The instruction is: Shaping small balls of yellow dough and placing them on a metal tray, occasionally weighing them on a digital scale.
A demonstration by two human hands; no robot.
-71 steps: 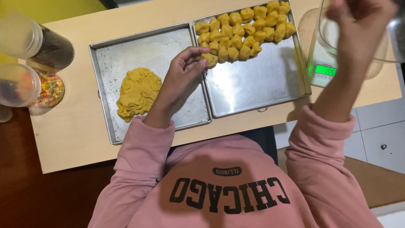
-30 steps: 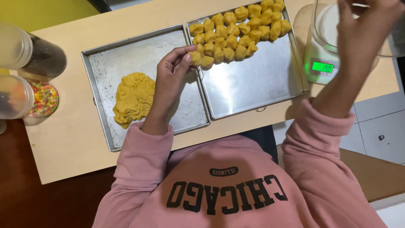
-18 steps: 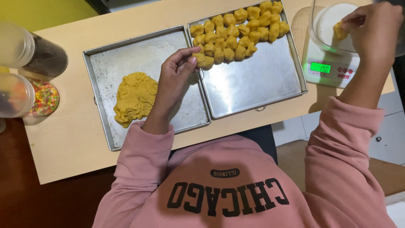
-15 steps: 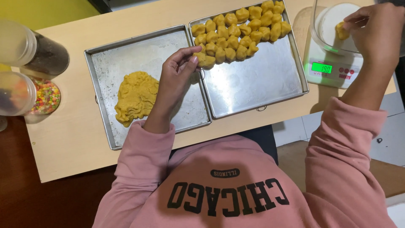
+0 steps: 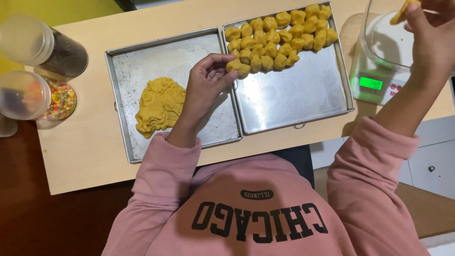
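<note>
The left hand (image 5: pixel 204 81) rests over the seam between the two trays, fingers curled and pinching a dough ball (image 5: pixel 233 65) at the near-left corner of the ball cluster. The right hand (image 5: pixel 433 28) is raised above the scale (image 5: pixel 379 85), fingers pressed together on a dough piece (image 5: pixel 402 13) held over the clear bowl (image 5: pixel 386 35) that sits on the scale.

Positions relative to the scale:
- Right tray (image 5: pixel 294 99): just left of the scale, on the bench (image 5: pixel 85 147). Dough balls (image 5: pixel 279 35) fill its far portion in tight rows, touching one another; the near portion is bare metal.
- Left tray (image 5: pixel 142 57): further left, edge to edge with the right tray. A flattened dough mass (image 5: pixel 160 106) lies in its near-left area, apart from the left hand.
- Two jars: at the far-left end of the bench, well apart from the scale. The dark jar (image 5: pixel 47 45) lies on its side; the sprinkle jar (image 5: pixel 40 97), holding multicoloured bits, lies just in front of it.

The scale display is lit green. Both forearms are covered by pink sleeves (image 5: pixel 166 166).
</note>
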